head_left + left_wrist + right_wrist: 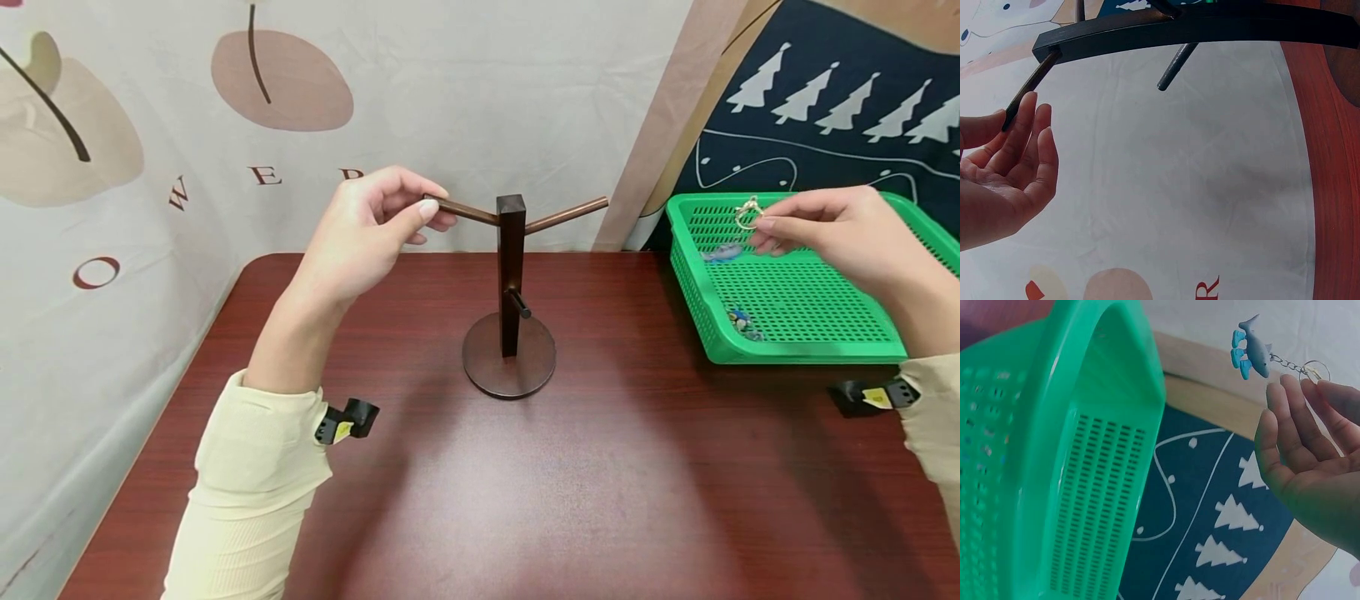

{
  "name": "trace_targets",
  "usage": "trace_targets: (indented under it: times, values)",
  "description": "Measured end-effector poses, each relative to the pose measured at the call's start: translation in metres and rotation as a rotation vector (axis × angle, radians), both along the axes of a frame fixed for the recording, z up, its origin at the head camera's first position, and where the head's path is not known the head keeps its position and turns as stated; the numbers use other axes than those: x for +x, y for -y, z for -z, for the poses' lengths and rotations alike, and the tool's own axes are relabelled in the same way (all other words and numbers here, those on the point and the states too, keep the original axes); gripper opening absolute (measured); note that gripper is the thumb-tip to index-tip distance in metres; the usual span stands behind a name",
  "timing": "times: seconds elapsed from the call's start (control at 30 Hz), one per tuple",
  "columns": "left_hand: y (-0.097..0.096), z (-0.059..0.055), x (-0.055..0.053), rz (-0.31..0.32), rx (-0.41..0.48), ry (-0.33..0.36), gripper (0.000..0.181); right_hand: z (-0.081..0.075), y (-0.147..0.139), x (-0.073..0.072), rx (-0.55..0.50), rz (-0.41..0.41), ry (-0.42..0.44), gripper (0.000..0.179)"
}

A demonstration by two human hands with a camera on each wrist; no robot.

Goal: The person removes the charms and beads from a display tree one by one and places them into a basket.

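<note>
A dark wooden stand (pixel 511 275) with a round base and slanting pegs stands upright on the table. My left hand (pixel 367 229) pinches the outer end of its upper left peg (pixel 472 212) between thumb and fingers. Over the green basket, my right hand (pixel 843 229) pinches the metal ring of a keychain. From that ring a short chain (pixel 1286 362) leads to a grey shark figure (pixel 1255 349) with light blue parts, plain in the right wrist view. In the head view the shark (pixel 723 252) hangs below the fingers, above the basket's floor.
The green basket (pixel 806 352) sits at the right of the reddish-brown table (pixel 525 500). Small blue trinkets (pixel 742 322) lie in its near left corner. A printed cloth (pixel 480 92) hangs behind the table. Another short peg (pixel 519 303) juts from the stand's front.
</note>
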State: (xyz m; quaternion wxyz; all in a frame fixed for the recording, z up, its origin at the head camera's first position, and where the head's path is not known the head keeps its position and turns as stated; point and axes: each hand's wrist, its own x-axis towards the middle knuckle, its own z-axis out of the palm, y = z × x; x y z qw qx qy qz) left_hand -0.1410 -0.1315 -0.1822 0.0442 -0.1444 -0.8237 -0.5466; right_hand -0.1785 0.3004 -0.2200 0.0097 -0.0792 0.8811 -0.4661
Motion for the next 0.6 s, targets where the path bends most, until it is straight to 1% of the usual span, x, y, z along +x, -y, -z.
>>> trace_targets:
  times: [0.17,0.3,0.43,0.6]
  values:
    - [0.000,0.000,0.000,-0.002,0.002,0.000,0.014,0.005,-0.010,0.003,0.014,0.039,-0.005,0.012]
    - [0.000,0.001,0.000,0.000,0.011,0.004,0.014,0.008,-0.017,0.005,0.052,0.066,-0.002,0.012]
    - [0.000,0.001,0.000,0.001,0.013,0.003,0.014,0.012,-0.022,0.007,0.094,0.103,0.019,0.011]
    - [0.001,0.002,-0.001,0.003,0.015,0.000,0.014,0.017,-0.026,0.009,0.101,0.112,0.018,0.011]
